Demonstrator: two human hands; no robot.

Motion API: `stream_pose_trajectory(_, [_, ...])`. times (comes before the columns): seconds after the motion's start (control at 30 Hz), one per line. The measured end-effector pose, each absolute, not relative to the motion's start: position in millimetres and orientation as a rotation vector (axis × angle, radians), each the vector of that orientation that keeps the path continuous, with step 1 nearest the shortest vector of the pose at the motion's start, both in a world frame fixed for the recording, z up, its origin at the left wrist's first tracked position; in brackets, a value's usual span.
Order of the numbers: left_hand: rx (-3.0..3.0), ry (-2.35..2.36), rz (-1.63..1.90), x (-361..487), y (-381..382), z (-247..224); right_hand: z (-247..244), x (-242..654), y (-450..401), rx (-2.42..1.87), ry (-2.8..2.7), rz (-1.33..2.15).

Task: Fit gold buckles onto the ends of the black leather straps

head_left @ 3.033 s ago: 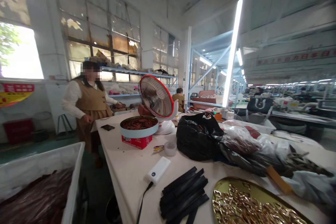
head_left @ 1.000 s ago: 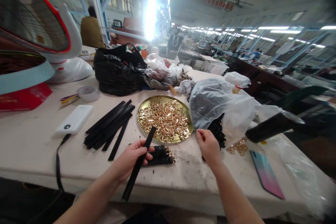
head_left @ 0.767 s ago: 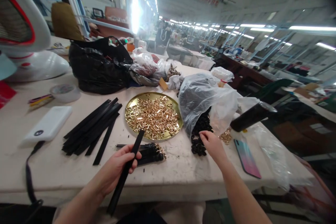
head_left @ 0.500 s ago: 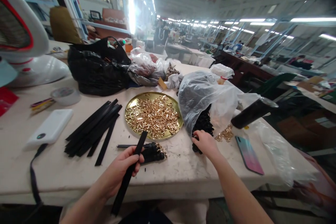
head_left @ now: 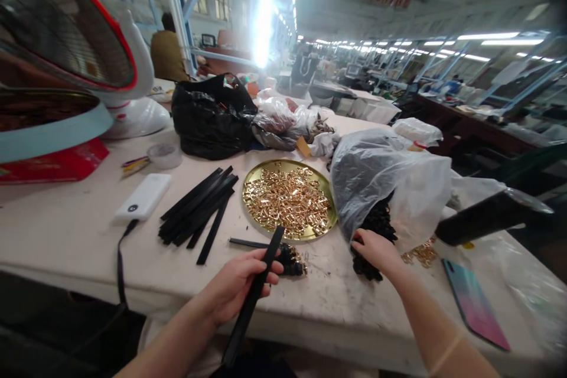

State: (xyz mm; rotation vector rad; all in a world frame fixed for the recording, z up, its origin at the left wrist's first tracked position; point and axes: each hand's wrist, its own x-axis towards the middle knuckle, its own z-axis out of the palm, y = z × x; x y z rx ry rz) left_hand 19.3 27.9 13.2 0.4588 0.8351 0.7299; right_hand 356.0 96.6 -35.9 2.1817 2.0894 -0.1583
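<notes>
My left hand (head_left: 241, 283) is closed around a flat black strap (head_left: 253, 301), held slanting over the table's front edge. Just beyond it lies a small bundle of black straps with gold hardware (head_left: 292, 261), partly hidden by the hand. On the right, my right hand (head_left: 374, 251) has its fingers curled into a heap of small black pieces (head_left: 380, 218) spilling from a clear plastic bag (head_left: 367, 159). Whether its fingertips grip one of them is hidden. A round gold tray (head_left: 333, 229) between the hands and farther back carries many gold metal fittings (head_left: 287, 198).
Loose black straps (head_left: 195, 207) and a white power bank (head_left: 142, 199) with a cable lie left. A phone (head_left: 476, 301) and a black roll (head_left: 473, 215) are at right. Behind stand a black plastic bag (head_left: 212, 121) and a fan (head_left: 88, 18). A person (head_left: 167, 50) sits far back.
My view has turned left, so the table's things appear farther right. My left hand still holds the strap, and my right hand stays at the black pieces by the bag.
</notes>
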Motion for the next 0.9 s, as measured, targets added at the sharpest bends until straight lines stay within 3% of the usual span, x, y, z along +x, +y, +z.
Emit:
stream_pose_trajectory(0.37, [0.434,0.853,0.720,16.4,25.2,15.5,-40.2,364.9,87.5,2.295,2.033,0.052])
stream_pose_trajectory(0.57, [0.420,0.922,0.768,19.4,24.5,0.5,-22.8,354.3,76.0,2.754,2.141,0.150])
stream_pose_trajectory(0.63, [0.491,0.977,0.794,22.7,24.4,-1.5,-14.0,331.4,67.4,2.889,2.287,-0.180])
stream_pose_trajectory(0.77, [0.560,0.986,0.752,30.0,21.8,4.7,-8.4,264.0,47.9,2.625,2.465,-1.673])
stream_pose_trajectory(0.83, [0.573,0.971,0.731,31.2,19.4,10.1,-12.3,234.7,40.1,2.476,2.228,-2.301])
stream_pose_trajectory(0.9, [0.596,0.968,0.716,30.3,17.2,14.2,-18.2,216.2,33.8,2.353,1.931,-2.707])
